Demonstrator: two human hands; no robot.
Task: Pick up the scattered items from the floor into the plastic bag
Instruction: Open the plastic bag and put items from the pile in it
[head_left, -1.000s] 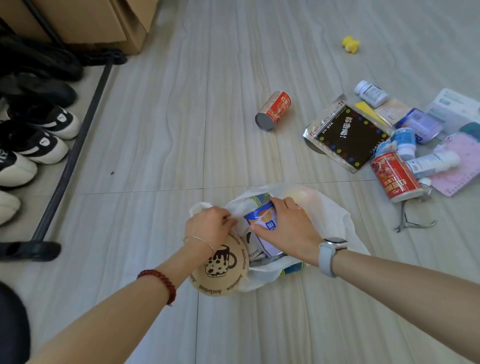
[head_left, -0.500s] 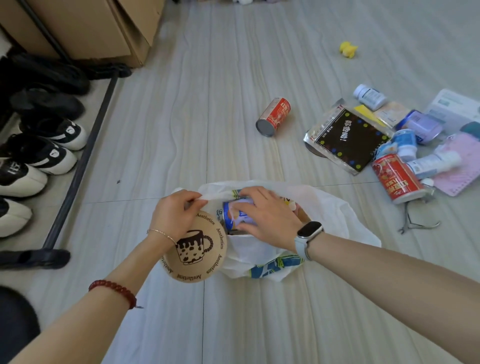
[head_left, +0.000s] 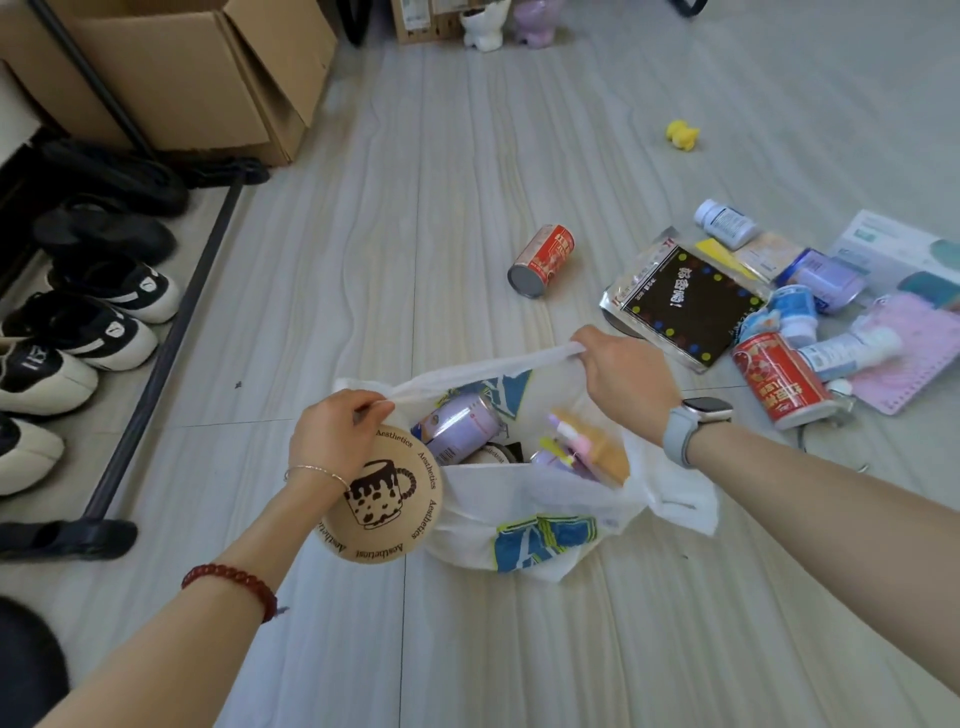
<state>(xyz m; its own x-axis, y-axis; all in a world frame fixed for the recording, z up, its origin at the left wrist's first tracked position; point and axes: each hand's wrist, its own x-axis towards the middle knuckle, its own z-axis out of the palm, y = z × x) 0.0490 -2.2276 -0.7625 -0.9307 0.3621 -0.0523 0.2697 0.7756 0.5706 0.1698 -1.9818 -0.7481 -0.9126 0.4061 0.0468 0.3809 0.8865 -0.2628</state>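
Note:
The white plastic bag (head_left: 524, 501) with blue print lies open on the floor. My left hand (head_left: 332, 434) grips its near-left rim together with a round tan coaster (head_left: 387, 506) showing a mug drawing. My right hand (head_left: 623, 382) grips the far rim and stretches it taut. Inside the bag lie a purple can (head_left: 460, 423) and several small packets (head_left: 587, 447). Scattered to the right are a red can (head_left: 543, 260), a black pouch (head_left: 685, 301), a second red can (head_left: 779, 382), a white pill bottle (head_left: 724, 221) and other small items.
A yellow toy (head_left: 682, 135) lies far back on the floor. Shoes (head_left: 88, 322) line a rack at the left behind a black bar (head_left: 166, 353). Cardboard boxes (head_left: 208, 78) stand at the back left. Metal clippers (head_left: 831, 452) show beside my right forearm.
My right hand has let go of the can inside the bag, pulled out, and taken hold of the bag's far rim, stretching the opening wide. My left hand keeps its hold.

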